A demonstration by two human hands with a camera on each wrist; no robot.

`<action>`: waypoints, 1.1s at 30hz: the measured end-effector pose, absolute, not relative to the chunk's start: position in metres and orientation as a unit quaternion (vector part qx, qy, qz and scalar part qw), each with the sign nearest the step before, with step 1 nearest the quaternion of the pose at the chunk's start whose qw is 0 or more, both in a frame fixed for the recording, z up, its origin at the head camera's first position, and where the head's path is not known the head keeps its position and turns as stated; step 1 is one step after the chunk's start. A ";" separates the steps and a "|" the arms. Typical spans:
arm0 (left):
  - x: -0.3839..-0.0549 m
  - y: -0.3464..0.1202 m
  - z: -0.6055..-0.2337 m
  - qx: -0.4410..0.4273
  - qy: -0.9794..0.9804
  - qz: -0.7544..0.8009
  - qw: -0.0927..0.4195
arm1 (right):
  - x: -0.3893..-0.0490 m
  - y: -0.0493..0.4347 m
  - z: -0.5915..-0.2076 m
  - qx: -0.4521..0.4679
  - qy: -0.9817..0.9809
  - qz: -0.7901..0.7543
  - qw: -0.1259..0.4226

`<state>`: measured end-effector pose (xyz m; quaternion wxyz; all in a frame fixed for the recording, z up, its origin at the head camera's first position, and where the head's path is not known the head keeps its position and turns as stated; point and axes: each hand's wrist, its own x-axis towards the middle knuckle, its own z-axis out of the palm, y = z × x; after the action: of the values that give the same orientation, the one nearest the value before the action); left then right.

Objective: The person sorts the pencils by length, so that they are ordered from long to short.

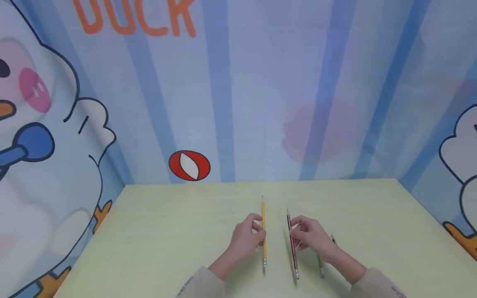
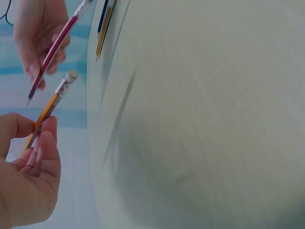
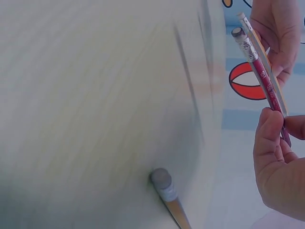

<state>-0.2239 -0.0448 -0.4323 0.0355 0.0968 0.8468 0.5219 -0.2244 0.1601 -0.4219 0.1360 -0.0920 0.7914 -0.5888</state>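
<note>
My left hand (image 1: 246,236) pinches a yellow pencil (image 1: 263,212) near its middle, tip up and eraser end down in the head view. To its right, my right hand (image 1: 312,238) pinches a dark red pencil (image 1: 294,260) between thumb and fingers, pointing much the same way. Both pencils are raised over the table, their shadows falling on it in the wrist views. A gap separates the two in the head view. The yellow pencil's white eraser (image 2: 71,75) and metal band show clearly in the left wrist view.
Under my right wrist lie a yellow pencil (image 1: 321,267) and a dark pencil (image 1: 333,239), partly hidden by the arm. The pale green table (image 1: 179,223) ends at a blue striped backdrop (image 1: 253,103) with cartoon ducks and a red and white ball printed on it.
</note>
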 end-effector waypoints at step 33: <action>-0.232 -0.171 -0.454 -0.010 0.938 0.348 0.003 | -0.227 0.145 -0.431 -0.092 0.791 -0.586 0.148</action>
<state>-0.2319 -0.1707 -0.4542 0.0034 -0.0100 0.9375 0.3478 -0.2269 0.1448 -0.4314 0.1480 -0.0922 0.7915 -0.5858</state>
